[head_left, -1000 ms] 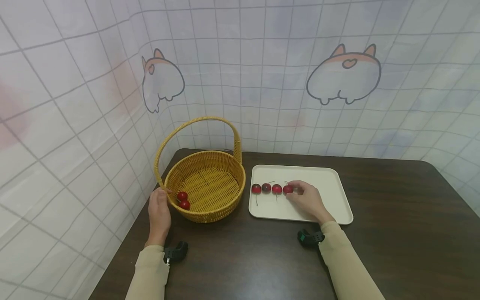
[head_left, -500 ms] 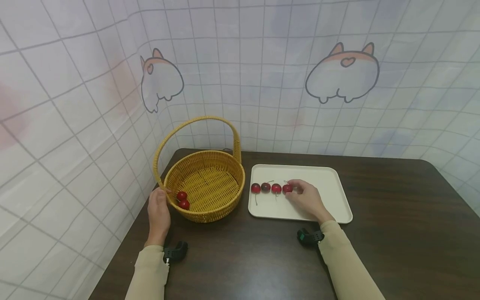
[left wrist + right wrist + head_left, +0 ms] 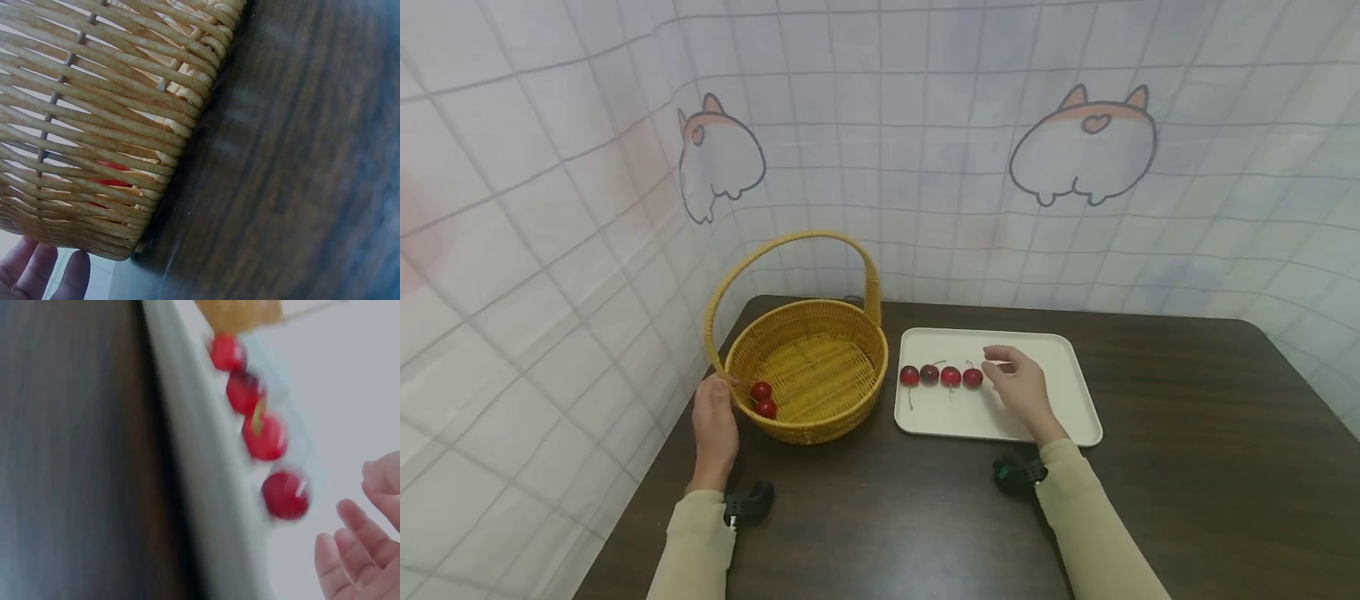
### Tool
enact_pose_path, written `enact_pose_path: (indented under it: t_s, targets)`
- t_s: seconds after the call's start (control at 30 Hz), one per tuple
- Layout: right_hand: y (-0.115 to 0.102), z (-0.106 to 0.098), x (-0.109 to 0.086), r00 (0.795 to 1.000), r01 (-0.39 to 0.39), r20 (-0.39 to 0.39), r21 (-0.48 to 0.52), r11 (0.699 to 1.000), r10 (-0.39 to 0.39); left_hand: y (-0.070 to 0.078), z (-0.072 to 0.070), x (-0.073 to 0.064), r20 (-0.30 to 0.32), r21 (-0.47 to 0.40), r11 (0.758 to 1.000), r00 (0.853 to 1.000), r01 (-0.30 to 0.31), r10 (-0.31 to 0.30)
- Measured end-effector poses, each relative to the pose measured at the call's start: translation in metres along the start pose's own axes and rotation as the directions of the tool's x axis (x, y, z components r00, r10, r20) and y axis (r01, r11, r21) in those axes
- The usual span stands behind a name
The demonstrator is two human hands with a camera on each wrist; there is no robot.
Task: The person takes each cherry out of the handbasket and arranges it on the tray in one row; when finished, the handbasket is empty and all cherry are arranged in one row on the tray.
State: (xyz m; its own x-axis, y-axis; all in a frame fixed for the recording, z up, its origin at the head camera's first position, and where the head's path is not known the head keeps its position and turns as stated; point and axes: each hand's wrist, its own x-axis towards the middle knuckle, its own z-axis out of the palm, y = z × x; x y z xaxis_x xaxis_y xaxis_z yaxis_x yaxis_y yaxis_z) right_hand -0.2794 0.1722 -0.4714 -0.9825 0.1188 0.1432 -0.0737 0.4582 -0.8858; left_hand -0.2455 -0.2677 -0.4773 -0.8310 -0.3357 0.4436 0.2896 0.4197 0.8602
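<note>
Hovering over the tray [image 3: 1067,408], the right hand [image 3: 1024,396] holds nothing, fingers loose and parted, just beside the row's end cherry [image 3: 972,378]. Four cherries [image 3: 951,377] line the tray's left half. Left of the tray: basket [image 3: 820,431], two cherries [image 3: 765,408] inside; left hand [image 3: 715,425] touches its side away from the tray, grip indeterminate. Judged progress: four laid out, two apparently left.

Cherries [image 3: 265,437] blurred, basket [image 3: 125,112] cut off in wrist views.
</note>
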Motion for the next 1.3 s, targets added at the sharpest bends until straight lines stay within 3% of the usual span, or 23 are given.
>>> enact_pose_path:
  t_s: [0.2,0.3,0.4,0.57,0.7,0.9,1.07,1.2,1.3]
  targets:
    - [-0.048,0.011,-0.012,0.981,0.185,-0.068,0.055,0.981,-0.181,0.001,-0.002,0.000,-0.009,-0.017,1.000,1.000,-0.011,0.010]
    - [-0.067,0.018,-0.019,0.962,0.273,-0.065,0.135,0.953,-0.266,0.001,-0.001,0.001,-0.011,-0.024,0.999,1.000,-0.024,0.024]
    - [-0.090,0.027,-0.033,0.951,0.307,-0.031,0.200,0.930,-0.307,0.001,0.000,0.003,-0.016,-0.036,0.998,0.999,-0.046,0.045]
    - [-0.127,0.052,-0.053,0.947,0.261,0.097,0.328,0.908,-0.307,-0.001,-0.003,0.005,-0.020,-0.036,0.998,0.998,-0.052,0.051]
    - [-0.130,0.083,-0.050,0.925,0.262,0.167,0.365,0.893,-0.340,0.002,-0.002,0.004,-0.023,-0.047,0.997,0.998,-0.065,0.064]
    - [-0.146,0.123,-0.048,0.881,0.348,0.243,0.251,0.903,-0.407,0.015,-0.003,0.002,-0.002,-0.078,0.994,0.997,-0.081,0.081]
    - [-0.154,0.152,-0.047,0.854,0.346,0.348,0.173,0.922,-0.386,0.005,-0.004,0.003,0.016,-0.087,0.994,0.997,-0.073,0.074]
    - [-0.158,0.167,-0.043,0.840,0.287,0.434,0.156,0.945,-0.327,-0.005,-0.004,0.006,0.019,-0.089,0.992,0.996,-0.087,0.089]
    - [-0.161,0.175,-0.036,0.825,0.150,0.503,0.248,0.957,-0.259,-0.007,-0.004,0.007,0.022,-0.093,0.990,0.994,-0.109,0.112]
